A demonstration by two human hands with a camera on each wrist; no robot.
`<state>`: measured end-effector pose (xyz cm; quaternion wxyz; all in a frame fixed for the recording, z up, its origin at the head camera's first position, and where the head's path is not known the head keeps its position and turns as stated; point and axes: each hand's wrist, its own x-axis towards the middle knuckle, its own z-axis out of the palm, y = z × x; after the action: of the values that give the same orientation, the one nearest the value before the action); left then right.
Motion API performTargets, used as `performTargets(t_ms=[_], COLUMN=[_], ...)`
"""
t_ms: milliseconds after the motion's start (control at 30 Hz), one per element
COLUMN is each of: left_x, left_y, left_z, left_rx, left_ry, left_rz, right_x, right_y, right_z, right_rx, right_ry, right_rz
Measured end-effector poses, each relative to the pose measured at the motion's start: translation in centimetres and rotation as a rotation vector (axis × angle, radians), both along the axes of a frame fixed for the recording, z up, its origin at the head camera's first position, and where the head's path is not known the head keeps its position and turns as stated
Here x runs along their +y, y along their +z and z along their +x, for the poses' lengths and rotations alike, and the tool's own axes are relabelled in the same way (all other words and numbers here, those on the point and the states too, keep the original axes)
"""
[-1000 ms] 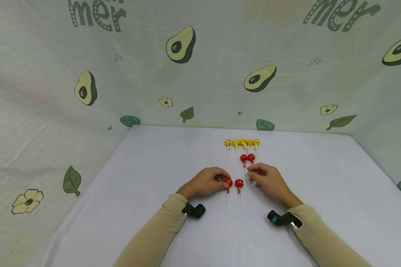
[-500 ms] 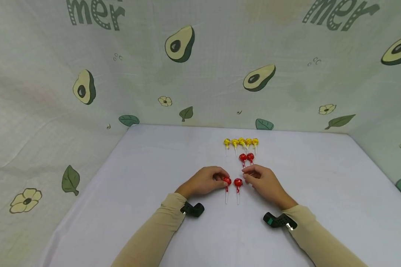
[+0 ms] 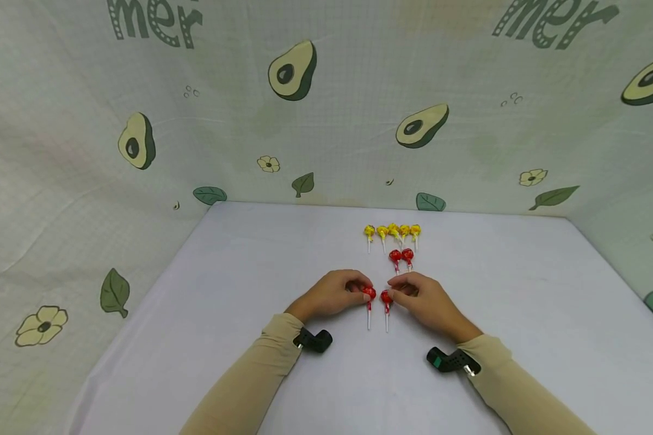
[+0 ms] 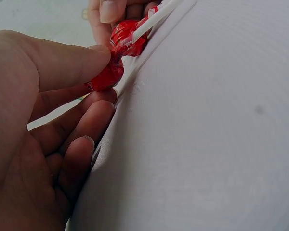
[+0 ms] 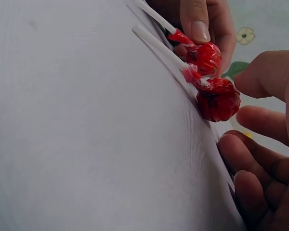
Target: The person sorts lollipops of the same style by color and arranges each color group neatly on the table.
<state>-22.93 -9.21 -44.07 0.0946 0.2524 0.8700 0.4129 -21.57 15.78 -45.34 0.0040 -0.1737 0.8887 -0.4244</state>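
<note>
My left hand [image 3: 333, 295] pinches a red-wrapped lollipop [image 3: 369, 294] by its head, between thumb and fingers; its white stick points toward me. Just to the right lies a second red lollipop [image 5: 218, 100], roughly parallel to the first. My right hand [image 3: 431, 302] is at the head of that second lollipop. In the right wrist view its thumb [image 5: 262, 77] and index finger reach the wrapper's edge, with a gap between them and no firm hold visible. The left wrist view shows the pinched lollipop [image 4: 106, 77] under the left thumb.
Beyond the hands, two more red lollipops [image 3: 395, 256] lie side by side, sticks partly hidden by the right hand. Behind them several yellow lollipops [image 3: 393, 230] form a row on the white table [image 3: 272, 254]. A printed cloth [image 3: 354, 109] hangs behind the table.
My right hand has moved left and slightly toward me, from the farther red lollipops to the head of the nearer right one. The left hand keeps its pinch in place.
</note>
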Motion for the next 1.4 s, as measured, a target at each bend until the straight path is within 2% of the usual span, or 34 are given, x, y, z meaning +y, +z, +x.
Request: performTargets(t_ms=[233,500,700,900,1100,1400], left_x=[0.1,0.1,0.5,0.3,0.3,0.9], left_y=[-0.3,-0.4,0.2,0.2,0.1,0.1], left_z=[-0.2,-0.5,-1.2,-2.0,-2.8,-3.5], left_rx=[0.011,0.022,0.021,0.032,0.017,-0.015], left_ry=[0.004,0.106,0.131,0.179,0.181,0.203], left_rz=[0.027,0.042,0.072,0.054,0.069,0.061], right_x=[0.2,0.1,0.1,0.1,0.2,0.1], right_y=[-0.1,-0.2,-0.3,-0.4,-0.4,-0.7], right_z=[0.0,0.1,0.1,0.0,0.0,-0.1], right_rx=[0.023,0.054,0.080,0.104,0.102,0.080], right_ry=[0.021,0.052,0.065,0.081,0.086,0.067], right_rz=[0.006,0.023,0.030,0.039,0.032,0.002])
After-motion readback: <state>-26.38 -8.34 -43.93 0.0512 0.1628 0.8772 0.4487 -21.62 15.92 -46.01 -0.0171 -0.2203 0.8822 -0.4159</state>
